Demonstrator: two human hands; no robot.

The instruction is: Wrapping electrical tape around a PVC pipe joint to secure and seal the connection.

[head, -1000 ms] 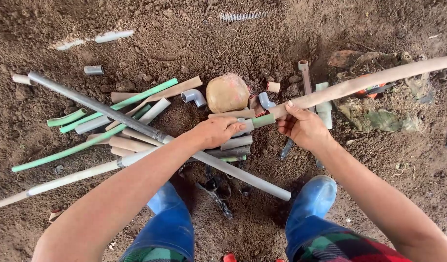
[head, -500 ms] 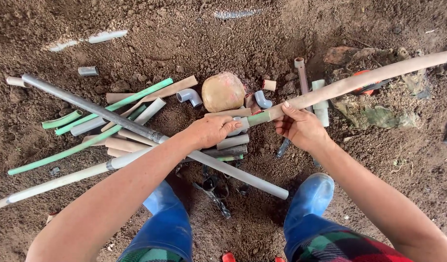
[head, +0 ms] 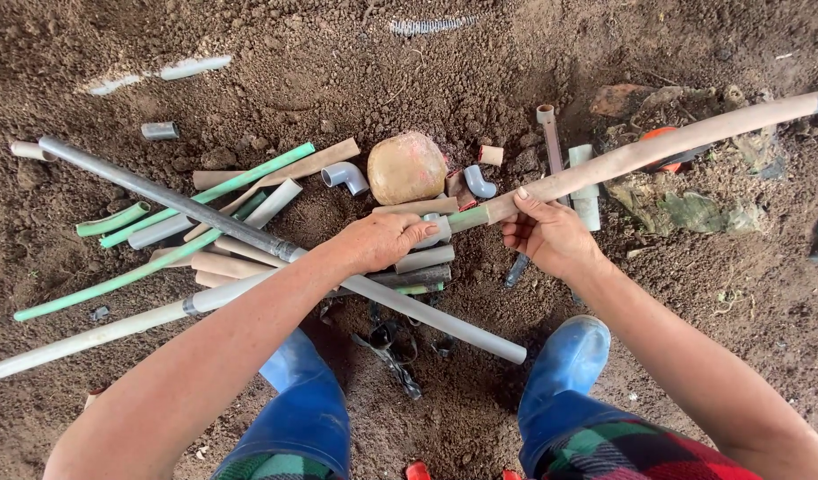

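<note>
Both hands worked one joint: left hand [head: 387,240] closed on a grey fitting [head: 434,229], right hand [head: 548,233] gripped the tan pipe [head: 658,147], probably needing a straight, firm push.

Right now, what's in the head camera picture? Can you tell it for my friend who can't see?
A person crouching over bare soil holds a long tan pipe with the right hand, while the left hand grips a grey fitting at its end. Under the hands lies a heap of pipes, grey, green and tan, beside a round stone, with blue boots below.
</note>
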